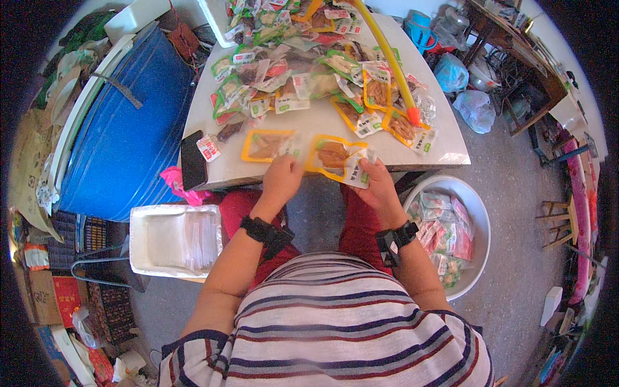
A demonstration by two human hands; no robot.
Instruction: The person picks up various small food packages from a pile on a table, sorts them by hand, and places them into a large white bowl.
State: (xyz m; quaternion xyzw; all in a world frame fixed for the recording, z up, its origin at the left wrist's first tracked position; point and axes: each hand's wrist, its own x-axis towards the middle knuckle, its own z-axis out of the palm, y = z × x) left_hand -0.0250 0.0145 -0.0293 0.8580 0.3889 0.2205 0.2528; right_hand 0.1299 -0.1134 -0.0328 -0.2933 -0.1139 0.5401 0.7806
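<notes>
My right hand (379, 186) grips the white printed end of a yellow-edged food packet (333, 157), whose clear window shows brown food. This packet is held over the table's front edge. My left hand (283, 181) is closed at the lower right edge of a second yellow-edged packet (266, 146), which is blurred; its fingertips are partly hidden. Beyond both hands, a heap of mixed packets (290, 87) with green, yellow and red edges covers much of the white table (232, 171). Loose yellow-edged packets (404, 128) lie at the heap's right front.
A black phone (194, 162) lies at the table's left corner. To the left stand a white foam box (154, 242) holding clear sleeves and a big blue tub (130, 130). A metal basin (481, 261) of packets sits at right. A yellow tube (387, 53) with a red tip crosses the heap.
</notes>
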